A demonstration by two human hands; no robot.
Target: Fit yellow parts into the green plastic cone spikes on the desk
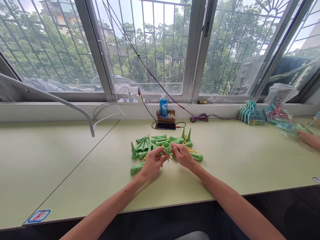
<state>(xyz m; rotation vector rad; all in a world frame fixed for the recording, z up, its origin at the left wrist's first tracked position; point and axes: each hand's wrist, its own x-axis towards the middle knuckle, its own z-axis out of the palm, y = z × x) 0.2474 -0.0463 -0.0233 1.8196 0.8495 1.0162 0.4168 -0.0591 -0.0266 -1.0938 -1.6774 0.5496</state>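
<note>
While the left hand (153, 163) grips a green cone (166, 149) between thumb and fingers, its wide open end turned up and its narrow tip down, the right hand (183, 155) sits just beside the rim with thumb and forefinger drawn together; whether these fingers pinch a small piece or touch the cone cannot be told. The held cone is at the near side of a pile of green cones (146, 146), mixed with small yellow pieces (193, 152), on a pale green table (100, 180). Behind the pile lies a phone (165, 126) with a cable at its edge; beyond it, a blue bottle (163, 107) stands at a small cardboard box (166, 121). At far right, another person's hand (308, 137) appears blurred near teal plastic items (251, 115).
</note>
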